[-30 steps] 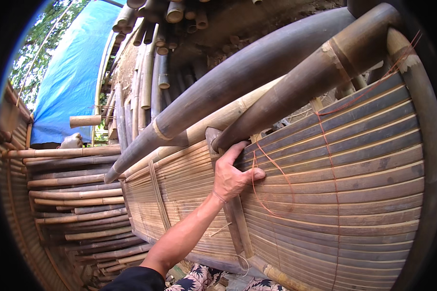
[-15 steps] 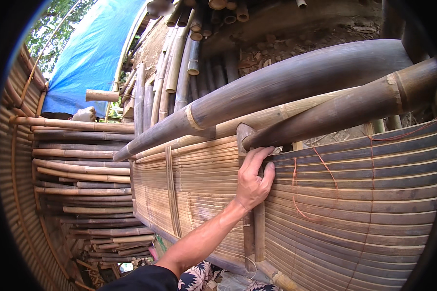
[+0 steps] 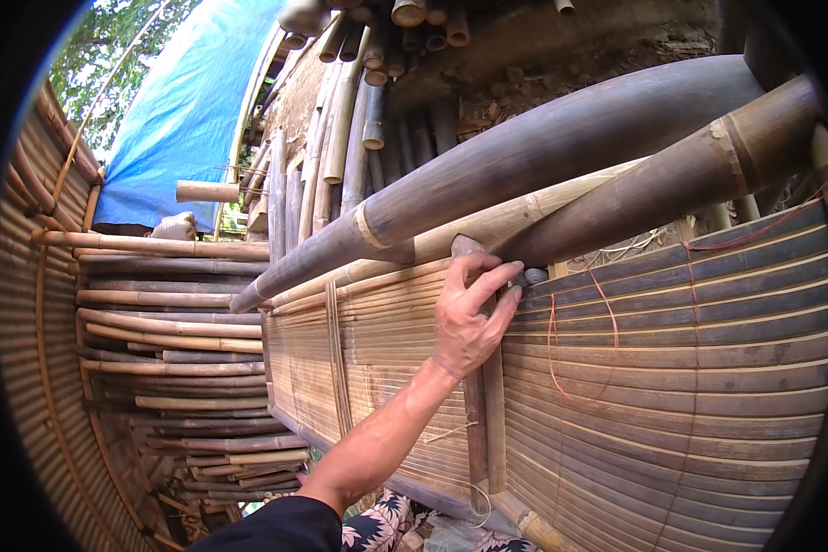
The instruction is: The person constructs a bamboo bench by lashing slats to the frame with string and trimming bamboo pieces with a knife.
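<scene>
My left hand (image 3: 474, 317) reaches in from the lower left, palm down, at the top of an upright bamboo post (image 3: 474, 414). Its fingers are curled, and thumb and forefinger close in beside a small dark grey, rounded piece (image 3: 532, 276). Whether they hold that piece or something else is hidden. Just above the fingers runs a thick dark bamboo pole (image 3: 635, 207). To the right of the hand lies a panel of dark bamboo slats (image 3: 653, 368), with a thin loose reddish cord (image 3: 554, 354) on it. My right hand is out of view.
A second thick bamboo pole (image 3: 561, 147) crosses above. A paler slat panel (image 3: 391, 340) extends to the left, with a stack of bamboo poles (image 3: 175, 345) beyond. More cut poles (image 3: 340, 138) lie at the back near a blue tarp (image 3: 179, 120). Patterned cloth (image 3: 377, 524) shows below.
My left hand has shifted slightly, its fingers more spread and bent over the post top. The small dark grey piece beside the fingertips now shows more. The whole view has tilted a little.
</scene>
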The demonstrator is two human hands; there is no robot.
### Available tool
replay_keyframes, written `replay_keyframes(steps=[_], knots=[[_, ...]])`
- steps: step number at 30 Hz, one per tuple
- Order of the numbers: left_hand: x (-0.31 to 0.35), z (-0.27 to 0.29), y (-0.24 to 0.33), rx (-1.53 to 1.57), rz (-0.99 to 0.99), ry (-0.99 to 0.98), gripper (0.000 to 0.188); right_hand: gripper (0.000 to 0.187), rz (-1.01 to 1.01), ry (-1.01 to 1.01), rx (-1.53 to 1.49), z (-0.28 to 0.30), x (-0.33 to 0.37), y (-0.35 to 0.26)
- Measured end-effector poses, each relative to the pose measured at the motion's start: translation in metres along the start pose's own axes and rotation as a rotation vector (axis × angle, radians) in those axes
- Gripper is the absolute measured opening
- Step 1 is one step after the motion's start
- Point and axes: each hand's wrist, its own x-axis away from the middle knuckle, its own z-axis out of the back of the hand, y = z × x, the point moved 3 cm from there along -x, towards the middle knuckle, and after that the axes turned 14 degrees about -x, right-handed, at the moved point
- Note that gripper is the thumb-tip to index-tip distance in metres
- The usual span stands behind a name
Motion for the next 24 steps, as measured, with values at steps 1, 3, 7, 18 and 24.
replay_keyframes(steps=[1, 3, 7, 18, 24], knots=[[-0.003, 0.002, 0.002, -0.044, -0.044, 0.017, 0.038, 0.035, -0.001, 0.001, 0.001, 0.000, 0.000, 0.000], [-0.005, 0.002, 0.003, -0.022, -0.057, 0.011, 0.037, 0.035, 0.004, 0.003, 0.003, 0.002, -0.001, 0.000], [0.005, -0.003, 0.007, 0.070, -0.052, -0.061, 0.034, 0.035, 0.013, -0.001, 0.021, 0.003, 0.002, -0.002], [0.020, 0.000, 0.036, 0.143, -0.320, 0.012, 0.055, 0.035, 0.011, 0.009, 0.030, -0.007, 0.005, -0.006], [0.003, 0.022, 0.046, 0.411, -0.326, -0.315, 0.016, 0.036, 0.006, 0.013, 0.023, -0.005, 0.003, -0.006]])
